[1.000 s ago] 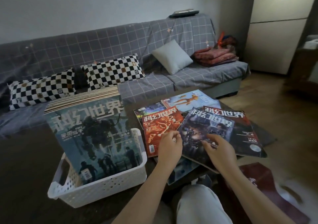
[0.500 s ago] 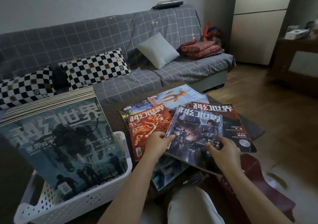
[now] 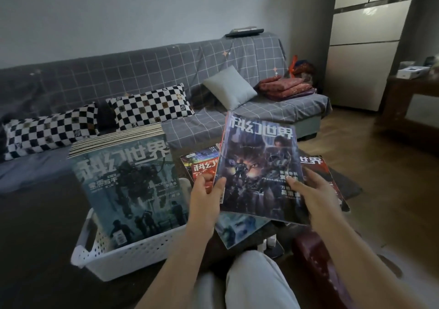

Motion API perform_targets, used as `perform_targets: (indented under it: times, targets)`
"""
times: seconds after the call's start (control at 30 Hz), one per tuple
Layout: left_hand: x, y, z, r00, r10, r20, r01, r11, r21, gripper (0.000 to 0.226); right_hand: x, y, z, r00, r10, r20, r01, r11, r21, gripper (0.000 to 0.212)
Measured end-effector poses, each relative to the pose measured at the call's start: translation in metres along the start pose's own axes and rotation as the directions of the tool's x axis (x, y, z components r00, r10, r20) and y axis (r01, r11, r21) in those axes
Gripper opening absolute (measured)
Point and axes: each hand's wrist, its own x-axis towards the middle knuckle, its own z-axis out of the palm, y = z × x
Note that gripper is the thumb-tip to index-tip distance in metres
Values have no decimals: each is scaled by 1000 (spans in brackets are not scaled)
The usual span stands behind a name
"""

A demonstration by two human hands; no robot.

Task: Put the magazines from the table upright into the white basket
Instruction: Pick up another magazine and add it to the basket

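- The left hand (image 3: 206, 198) pinches the left edge of the dark-covered magazine (image 3: 260, 173), thumb on the cover and fingers behind it; the right hand (image 3: 316, 195) holds the right edge the same way, thumb on the front. Each grip is closed on the paper.
- That magazine is held tilted up, its top leaning away, clear of the surface (image 3: 251, 238) and just right of the white basket (image 3: 133, 254).
- More magazines lie flat beneath and behind it: a red one (image 3: 204, 168) to the left, a red-and-black one (image 3: 318, 166) to the right, a pale blue one (image 3: 237, 228) near the front edge.
- The basket, at near left, already carries an upright row (image 3: 123, 142) leaning back, a teal cover (image 3: 133, 185) facing the viewer.
- Judged step: one magazine lifted, not yet carried over. Next it likely needs to swing left, stand on its lower edge, and slide in ahead of the teal cover without knocking the row.
- Every readable masthead says 科幻世界. Smaller cover lines are too blurred to read. A barcode sits low on the teal cover.
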Motion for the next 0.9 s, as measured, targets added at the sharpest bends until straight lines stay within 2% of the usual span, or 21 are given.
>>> perform_targets:
  times: [0.1,0.23,0.37,0.5,0.63,0.7,0.8,0.9]
  targets:
    - [-13,15,-30,992,110,-66,-111,994,-10,14,-13,-15,19,984,-34,173,29,999,31,33]
    - [-27,29,-77,973,219,-71,-215,974,66,6,-31,-25,51,955,-118,271,106,993,58,32]
    - [-34,38,-123,975,210,-73,-206,977,63,22,-43,-23,86,912,-163,376,161,986,39,32]
    - [-36,45,-161,948,214,-236,-220,976,5,25,-53,-14,133,863,-199,464,221,975,6,28]
    - [-31,36,-192,899,187,-396,-162,982,97,32,-54,-2,178,847,-206,490,279,957,-81,20]
    - [-28,26,-202,879,156,-451,-101,984,143,29,-53,5,194,844,-208,495,301,947,-116,19]
    - [-26,6,-212,855,106,-507,-9,982,190,17,-50,13,212,833,-219,509,354,916,-186,16]
    - [-27,-8,-218,832,108,-544,19,975,222,18,-47,20,224,816,-240,525,439,849,-294,18]
